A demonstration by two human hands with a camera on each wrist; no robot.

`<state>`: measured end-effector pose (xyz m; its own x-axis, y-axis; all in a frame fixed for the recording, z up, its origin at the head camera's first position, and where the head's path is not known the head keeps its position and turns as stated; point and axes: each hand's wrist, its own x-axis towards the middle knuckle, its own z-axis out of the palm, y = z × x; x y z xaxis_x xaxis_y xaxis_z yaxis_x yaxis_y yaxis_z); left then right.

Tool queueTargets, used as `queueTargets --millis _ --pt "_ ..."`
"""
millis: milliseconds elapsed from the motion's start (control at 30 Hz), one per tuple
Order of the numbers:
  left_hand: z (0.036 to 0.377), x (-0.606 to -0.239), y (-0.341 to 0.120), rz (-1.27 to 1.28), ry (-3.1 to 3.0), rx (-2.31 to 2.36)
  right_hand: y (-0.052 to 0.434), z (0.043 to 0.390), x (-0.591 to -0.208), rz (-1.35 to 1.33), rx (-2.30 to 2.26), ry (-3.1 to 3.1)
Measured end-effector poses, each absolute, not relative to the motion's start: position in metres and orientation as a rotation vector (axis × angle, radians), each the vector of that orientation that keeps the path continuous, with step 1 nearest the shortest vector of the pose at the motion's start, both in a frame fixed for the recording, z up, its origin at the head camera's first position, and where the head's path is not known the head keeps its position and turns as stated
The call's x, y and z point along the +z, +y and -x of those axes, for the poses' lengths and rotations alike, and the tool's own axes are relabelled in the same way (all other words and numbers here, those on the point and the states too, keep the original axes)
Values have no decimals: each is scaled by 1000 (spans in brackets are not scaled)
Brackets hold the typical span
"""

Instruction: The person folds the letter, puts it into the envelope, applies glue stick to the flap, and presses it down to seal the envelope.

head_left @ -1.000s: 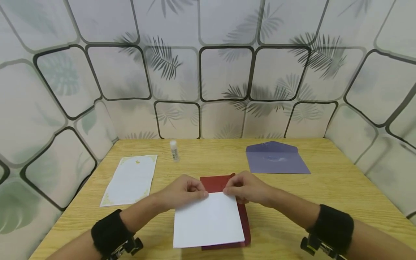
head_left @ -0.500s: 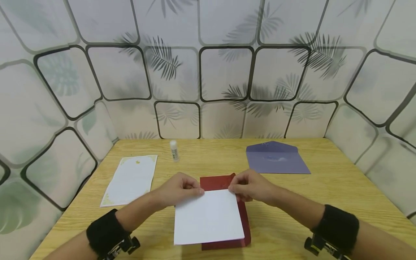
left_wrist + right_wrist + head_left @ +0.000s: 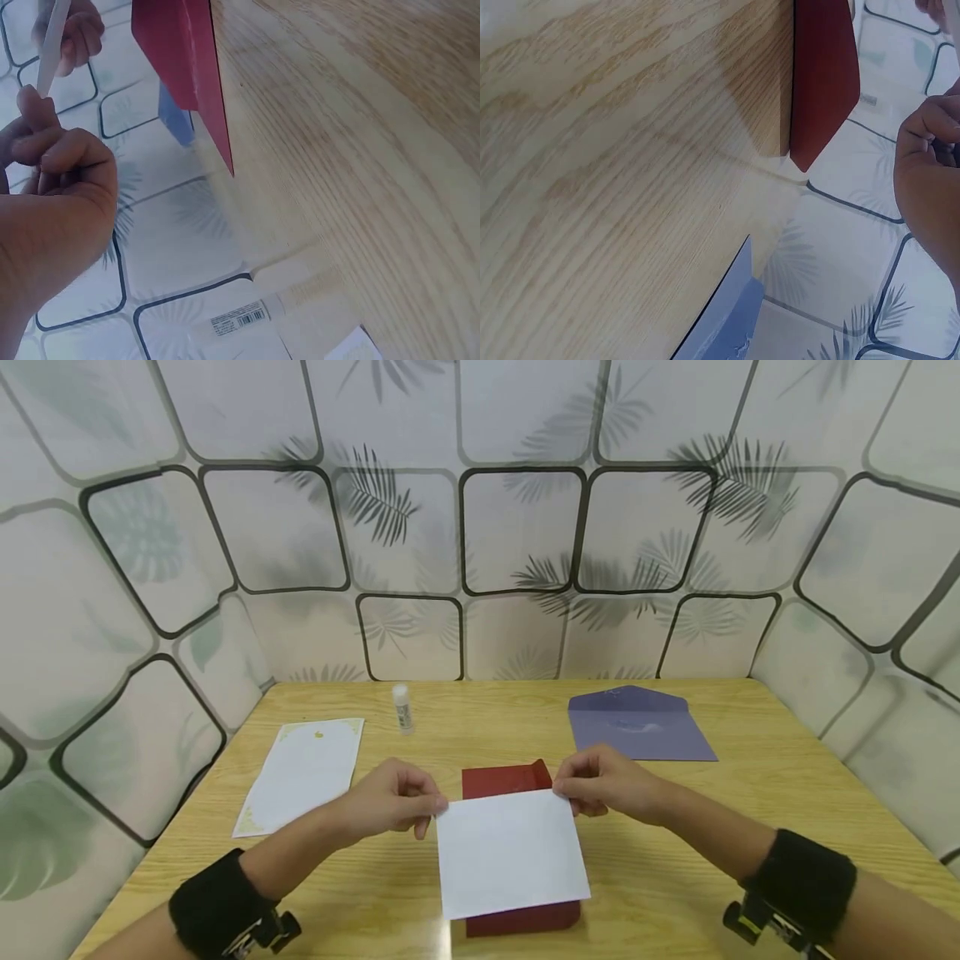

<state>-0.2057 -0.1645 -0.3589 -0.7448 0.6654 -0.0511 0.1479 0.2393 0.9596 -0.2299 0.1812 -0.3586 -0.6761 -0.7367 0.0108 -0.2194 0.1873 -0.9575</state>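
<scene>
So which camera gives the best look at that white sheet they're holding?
The head view: the whole white sheet shows, pinched at its top corners by the left hand and right hand. The left wrist view catches only its thin edge; the right wrist view doesn't clearly show it.

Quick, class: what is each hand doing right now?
Left hand: pinches the white sheet at its far left corner.
Right hand: pinches the same sheet's far right corner.

White sheet point(image 3: 512, 853), dark red envelope point(image 3: 501, 779), purple envelope point(image 3: 633, 725), yellowish wood-grain table point(image 3: 757, 777)
</scene>
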Motion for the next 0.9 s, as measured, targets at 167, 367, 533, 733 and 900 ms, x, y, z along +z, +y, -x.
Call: queueTargets --millis 167,367,533,733,900 --pt "204 -359 -162 -930 1976 1465 182 232 -357 951 -1471 2010" --pt "200 -356 -148 -954 1840 1397 175 232 -351 988 -1413 1964" --pt "198 -356 -133 -920 1878 1307 167 232 -347 1017 -1363 1935" --pt "197 -358 -116 -926 1910 1295 159 233 -343 1044 -1325 1928" --pt "196 -359 -108 -905 1888 1298 152 233 -341 1026 -1316 1963"
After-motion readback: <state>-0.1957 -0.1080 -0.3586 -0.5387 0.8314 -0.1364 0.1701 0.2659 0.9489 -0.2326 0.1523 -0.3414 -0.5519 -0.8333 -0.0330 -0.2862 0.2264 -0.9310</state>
